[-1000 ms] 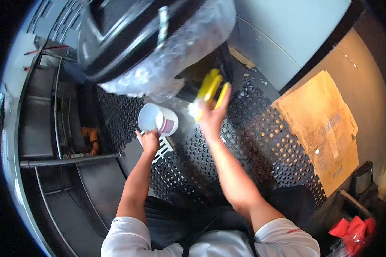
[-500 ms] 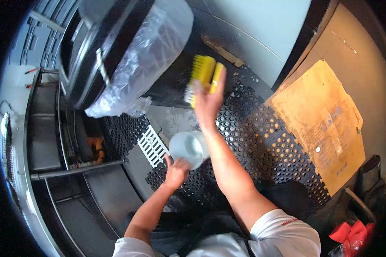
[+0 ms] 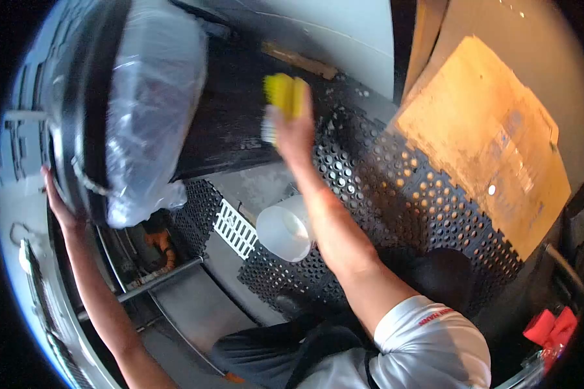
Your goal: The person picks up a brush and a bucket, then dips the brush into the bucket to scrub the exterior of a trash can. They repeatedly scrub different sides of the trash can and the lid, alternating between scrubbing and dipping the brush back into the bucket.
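Observation:
My right hand (image 3: 294,129) is closed around a yellow scrub brush (image 3: 284,94), blurred by motion, held over the dark floor. My left hand (image 3: 63,204) reaches far left, fingers stretched along the side of a black bin (image 3: 78,129). A clear plastic bag (image 3: 152,110) lines that bin and hangs over its rim; the bin looks tilted. Below my right forearm stands a translucent plastic bucket (image 3: 276,236), untouched by either hand and partly hidden by the arm.
A white slotted drain cover (image 3: 235,230) lies beside the bucket. Black perforated mats (image 3: 396,194) cover much of the floor. Flattened cardboard (image 3: 480,142) lies at right, near a red item (image 3: 551,330). A metal shelf frame (image 3: 156,285) stands at left.
My left hand has left the bucket and moved up and left to the bin. The brush is still in my right hand. The view has shifted, and the bin appears farther left and more upright.

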Demonstrator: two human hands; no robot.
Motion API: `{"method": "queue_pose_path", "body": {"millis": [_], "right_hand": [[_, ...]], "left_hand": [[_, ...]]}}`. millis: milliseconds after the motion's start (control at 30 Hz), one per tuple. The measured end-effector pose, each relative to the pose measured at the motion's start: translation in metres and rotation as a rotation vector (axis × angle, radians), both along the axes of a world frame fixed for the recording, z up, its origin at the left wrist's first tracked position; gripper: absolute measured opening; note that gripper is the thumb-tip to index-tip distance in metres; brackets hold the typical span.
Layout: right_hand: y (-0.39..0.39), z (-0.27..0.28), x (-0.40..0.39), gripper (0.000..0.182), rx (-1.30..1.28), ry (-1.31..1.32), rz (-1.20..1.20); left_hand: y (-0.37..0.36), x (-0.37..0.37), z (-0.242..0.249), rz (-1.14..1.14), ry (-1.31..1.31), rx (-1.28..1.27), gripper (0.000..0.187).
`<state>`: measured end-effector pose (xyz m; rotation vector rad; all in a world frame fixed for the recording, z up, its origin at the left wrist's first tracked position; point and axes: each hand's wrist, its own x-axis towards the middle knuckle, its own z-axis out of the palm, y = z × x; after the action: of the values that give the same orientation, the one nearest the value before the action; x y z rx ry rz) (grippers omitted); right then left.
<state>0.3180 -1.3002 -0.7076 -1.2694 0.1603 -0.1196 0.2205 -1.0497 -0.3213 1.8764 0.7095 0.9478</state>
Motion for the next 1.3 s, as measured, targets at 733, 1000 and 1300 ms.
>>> {"method": "queue_pose_path", "body": {"millis": [733,1000,1300], "right_hand": [[-0.014,-0.074,0.038,0.073,0.014,0.295,0.257],[-0.014,0.101,0.013,0.080,0.205,-0.135,0.119],[0.003,0.025,-0.020,0.084,0.136,0.339,0.071]], "left_hand": [[0.040,-0.019,-0.002,-0.152,0.033,-0.062,0.060],[0.006,-0.007,0.001,-0.092,0.033,-0.332,0.064],[0.032,-0.014,-0.005,-0.123,0.017,-0.054,0.063]]}}
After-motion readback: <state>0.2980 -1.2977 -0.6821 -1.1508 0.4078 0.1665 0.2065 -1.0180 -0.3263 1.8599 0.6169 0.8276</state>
